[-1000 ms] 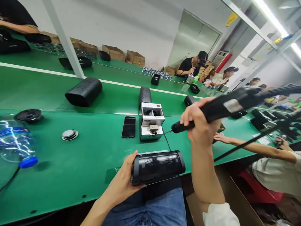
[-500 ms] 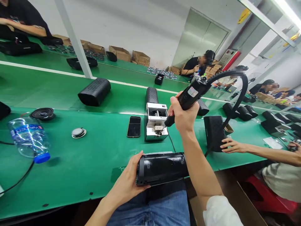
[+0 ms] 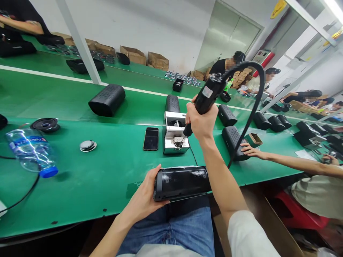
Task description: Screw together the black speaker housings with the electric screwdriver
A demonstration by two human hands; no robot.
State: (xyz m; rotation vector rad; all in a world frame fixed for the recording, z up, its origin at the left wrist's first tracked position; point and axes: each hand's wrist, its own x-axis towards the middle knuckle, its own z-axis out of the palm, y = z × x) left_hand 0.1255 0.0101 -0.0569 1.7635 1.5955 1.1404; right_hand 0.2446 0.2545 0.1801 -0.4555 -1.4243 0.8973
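My right hand (image 3: 202, 121) grips a black electric screwdriver (image 3: 207, 92), tilted with its cable arching off to the right. The bit reaches down to the front of a white screw feeder (image 3: 169, 135), where the tip meets the small pick-up block. Whether a screw is on the bit is too small to tell. My left hand (image 3: 143, 194) is wrapped round the left end of a glossy black speaker housing (image 3: 184, 182), which lies on its side at the table's front edge. My right forearm hides the housing's right end.
Left of the feeder are a phone (image 3: 150, 139), a small round part (image 3: 88, 145), a speaker driver (image 3: 45, 125) and a plastic bottle (image 3: 32, 150). A co-worker's hand (image 3: 249, 150) touches a black speaker case (image 3: 233, 141) at right. More cases stand behind.
The screwdriver has tilted a little more upright, its tip still at the feeder. At right, the co-worker's speaker case has gone from standing to lying over. The view has shifted slightly.
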